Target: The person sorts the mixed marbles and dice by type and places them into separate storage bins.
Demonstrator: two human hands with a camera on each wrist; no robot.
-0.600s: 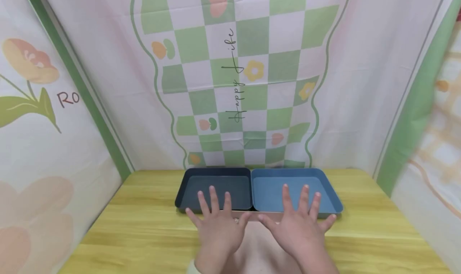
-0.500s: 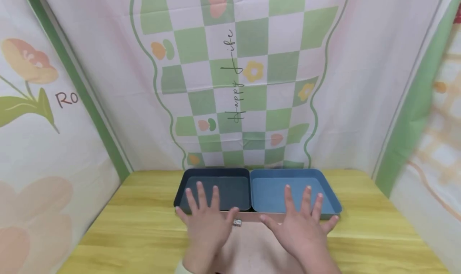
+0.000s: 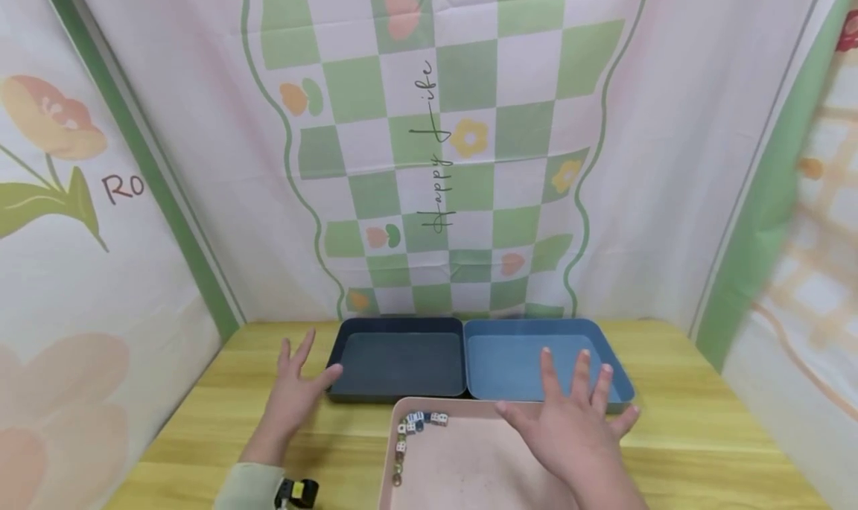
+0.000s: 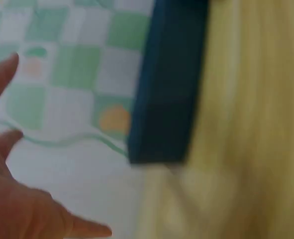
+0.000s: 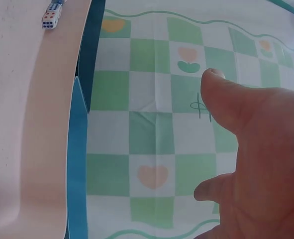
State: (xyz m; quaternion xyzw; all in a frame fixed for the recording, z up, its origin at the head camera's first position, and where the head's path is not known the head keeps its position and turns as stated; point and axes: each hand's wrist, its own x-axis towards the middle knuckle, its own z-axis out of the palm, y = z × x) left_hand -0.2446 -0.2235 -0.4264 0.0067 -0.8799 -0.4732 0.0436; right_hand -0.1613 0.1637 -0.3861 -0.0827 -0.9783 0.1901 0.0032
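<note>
Left grip (image 3: 293, 400), fingers apart and holding nothing, is beside the left end of a dark navy rectangular tray (image 3: 398, 367) in the head view; right grip (image 3: 578, 429), fingers spread and empty, overlaps a pale pink rectangular tray (image 3: 462, 458) and a blue rectangular tray (image 3: 503, 361). Small white cube dice (image 3: 439, 419) and small round beads (image 3: 398, 479) line the pink tray's far left corner, above the yellow wood-grain tabletop (image 3: 201, 421). Left wrist view: the navy tray's wall is blurred, apart from the fingers. Right wrist view: dice sit inside the pink wall.
</note>
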